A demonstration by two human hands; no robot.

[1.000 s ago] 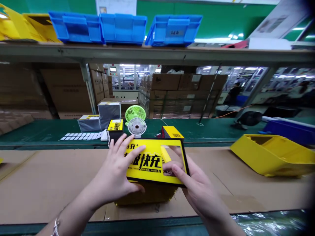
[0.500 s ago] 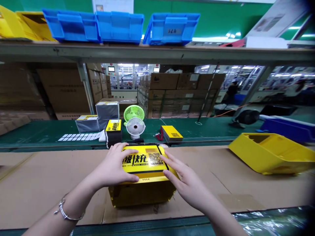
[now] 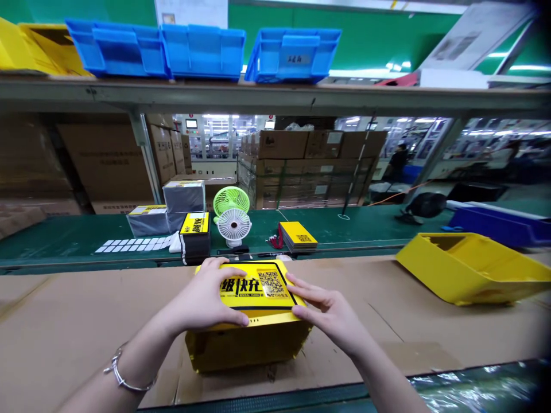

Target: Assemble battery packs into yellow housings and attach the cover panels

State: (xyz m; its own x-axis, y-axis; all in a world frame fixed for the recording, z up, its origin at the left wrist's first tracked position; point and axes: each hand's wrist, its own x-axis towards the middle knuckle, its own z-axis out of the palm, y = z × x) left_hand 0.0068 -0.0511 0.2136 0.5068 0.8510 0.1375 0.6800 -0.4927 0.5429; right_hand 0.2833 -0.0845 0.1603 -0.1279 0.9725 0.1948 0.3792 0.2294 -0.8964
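Observation:
A yellow plastic casing (image 3: pixel 241 347) stands on the cardboard in front of me, its dark hollow side facing me. On its top lies a yellow label panel (image 3: pixel 253 284) with a black border, black characters and a QR code. My left hand (image 3: pixel 206 295) spans the panel's left part, thumb along the front edge and fingers reaching over toward the far edge, gripping the casing. My right hand (image 3: pixel 327 310) has its fingers stretched out, their tips touching the panel's right edge by the QR code. Its thumb lies near the front right corner.
Another yellow casing (image 3: pixel 469 269) lies to the right on the cardboard (image 3: pixel 353 355). Behind are stacked yellow panels (image 3: pixel 298 236), a white fan (image 3: pixel 233 225), a green fan (image 3: pixel 231 199), a black-and-yellow box (image 3: pixel 195 238) and a sticker sheet (image 3: pixel 133 244). Blue bins (image 3: pixel 202 51) line the shelf above.
The view has shifted slightly. Both hands stay on the casing; the right fingertips remain at the panel's right edge, and the QR code shows more clearly.

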